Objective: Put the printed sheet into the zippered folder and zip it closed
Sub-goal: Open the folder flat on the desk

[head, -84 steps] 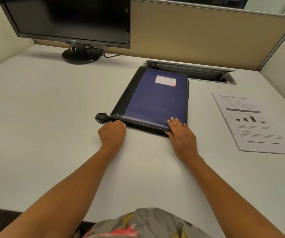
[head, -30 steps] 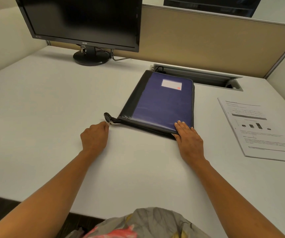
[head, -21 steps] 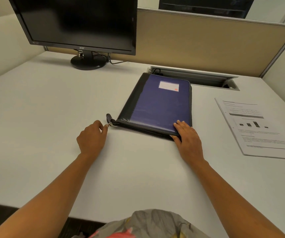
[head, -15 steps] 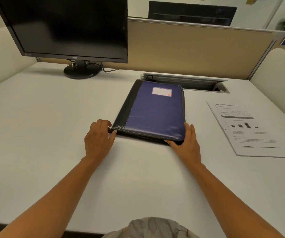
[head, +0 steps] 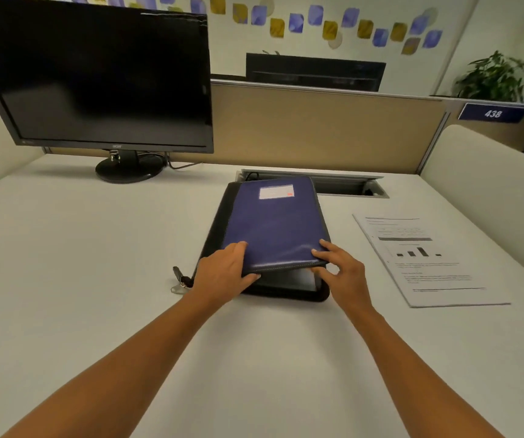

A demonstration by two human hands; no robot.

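Soft, even indoor light.
Faint sheen on the folder; wall stickers blurred; the frame's edges bow outward.

Your left hand has let go of the zipper pull, which now lies loose on the bench just off the near left corner of the folder. That hand has moved right and grips the near edge of the blue cover, thumb on top, fingers beneath. Your right hand, which lay flat on the near right corner, now pinches the same edge. The cover, shut flat before, is raised at the near side, showing a dark gap.
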